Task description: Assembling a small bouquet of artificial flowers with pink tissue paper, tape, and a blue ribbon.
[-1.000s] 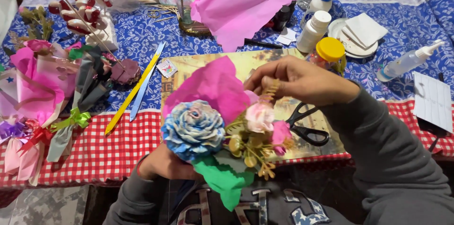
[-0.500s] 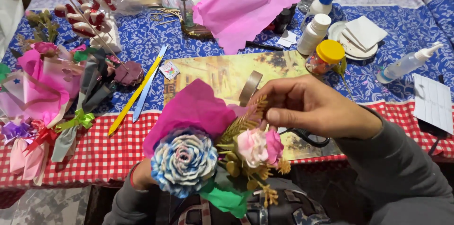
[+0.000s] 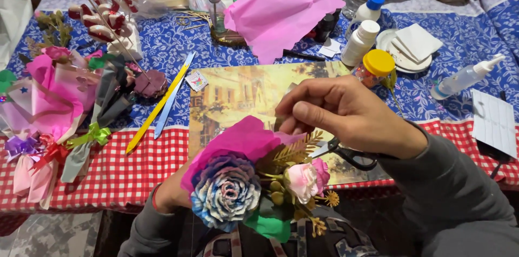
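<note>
Pink-wrapped bouquet (image 3: 243,181): two roses, left hand (image 3: 173,192) grip clamped; right hand (image 3: 346,116) pinching wrap.

Upright paper-flower bouquet (image 3: 254,181) (pink wrap) in hand

I see a table (image 3: 162,46) under two cloths: a blue floral one (image 3: 465,35) farther off, a red checked one (image 3: 124,173) along my near edge; on them lie a long picture board (image 3: 238,92), black-handled scissors (image 3: 346,154), a yellow strip (image 3: 157,108) beside a blue strip (image 3: 172,99), pink tissue paper (image 3: 278,8), two white bottles (image 3: 361,41), a yellow-lidded jar (image 3: 376,67), a squeeze bottle (image 3: 465,77), a plate of white squares (image 3: 411,49); finished wrapped bouquets (image 3: 48,105) crowd the left.
</note>
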